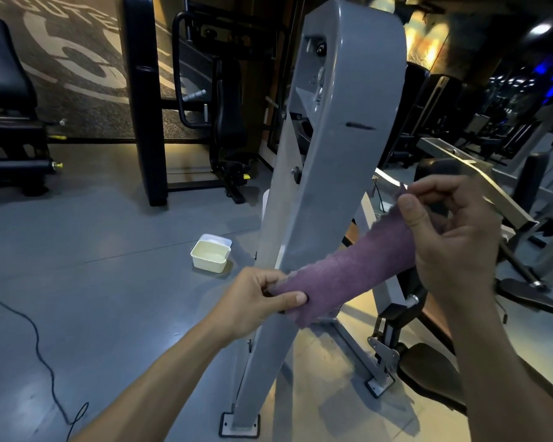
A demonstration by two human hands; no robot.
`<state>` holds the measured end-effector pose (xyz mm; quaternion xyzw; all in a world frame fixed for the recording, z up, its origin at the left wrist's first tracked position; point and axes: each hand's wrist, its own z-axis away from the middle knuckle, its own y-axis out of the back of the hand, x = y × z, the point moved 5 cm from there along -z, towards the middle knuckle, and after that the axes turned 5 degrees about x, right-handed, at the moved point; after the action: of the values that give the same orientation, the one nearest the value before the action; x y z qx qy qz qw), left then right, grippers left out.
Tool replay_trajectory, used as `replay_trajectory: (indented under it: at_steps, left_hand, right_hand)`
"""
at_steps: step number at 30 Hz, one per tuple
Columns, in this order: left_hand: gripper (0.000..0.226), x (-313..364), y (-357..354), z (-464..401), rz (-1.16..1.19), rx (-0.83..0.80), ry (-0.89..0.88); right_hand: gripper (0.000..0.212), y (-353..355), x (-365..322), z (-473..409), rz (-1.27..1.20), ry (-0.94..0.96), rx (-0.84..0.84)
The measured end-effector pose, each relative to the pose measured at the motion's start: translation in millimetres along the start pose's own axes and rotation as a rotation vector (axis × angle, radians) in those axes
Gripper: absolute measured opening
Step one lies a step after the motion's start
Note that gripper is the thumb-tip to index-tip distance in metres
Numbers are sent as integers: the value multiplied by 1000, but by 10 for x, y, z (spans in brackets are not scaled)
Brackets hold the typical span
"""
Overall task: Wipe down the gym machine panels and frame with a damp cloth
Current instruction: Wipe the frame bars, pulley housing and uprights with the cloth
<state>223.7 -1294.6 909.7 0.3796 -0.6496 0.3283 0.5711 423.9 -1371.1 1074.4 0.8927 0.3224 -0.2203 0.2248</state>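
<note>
A purple cloth (351, 272) is stretched out between both hands in front of the grey gym machine frame (332, 129). My left hand (253, 301) pinches the cloth's lower left end between thumb and fingers. My right hand (450, 231) pinches the upper right corner, held higher and to the right of the frame. The cloth hangs just before the slanted grey upright; whether it touches the metal I cannot tell. The frame's foot plate (240, 425) is bolted to the floor.
A white plastic tub (210, 254) with pale liquid stands on the grey floor left of the frame. A black cable (42, 355) runs across the floor at lower left. Black padded machines (227, 116) stand behind; a seat pad (428, 374) and footrest (527, 295) lie right.
</note>
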Motion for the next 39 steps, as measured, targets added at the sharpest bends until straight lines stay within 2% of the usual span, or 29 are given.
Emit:
replay_trajectory:
  at_steps: [7,14,15,17,18,20,25,28,32,34,39]
  left_hand:
    - [2,-41,91,-9,-9,10,62]
    - [46,8,149,18,-70,-129,126]
    - [45,7,176,11,-88,-145,129]
    - [30,13,225,-8,-110,-158,144]
    - [20,-1,251,-23,-112,-139,155]
    - [20,-36,293,-66,-105,-51,187]
    - [14,-117,235,-128,210,347,329]
    - [16,-139,239,-171,259,519,294]
    - [22,-134,406,-161,-49,652,106]
    - [25,-114,457,-132,-194,655,34]
    - [28,-57,477,-151,-380,622,-60]
  right_hand:
    - [21,43,434,203,89,-160,90]
    - [21,69,705,387,58,-300,102]
    - [21,80,755,428,60,-317,102]
    - [20,92,837,512,71,-342,113]
    - [20,93,869,556,73,-352,119]
    - [21,70,905,652,64,-389,144]
    - [23,-56,904,922,-19,-491,193]
    - [22,-121,890,1057,0,-516,216]
    - [21,-151,902,1229,20,-548,272]
    - [21,-154,969,1331,19,-583,299]
    - [22,-253,1118,1564,-39,-729,259]
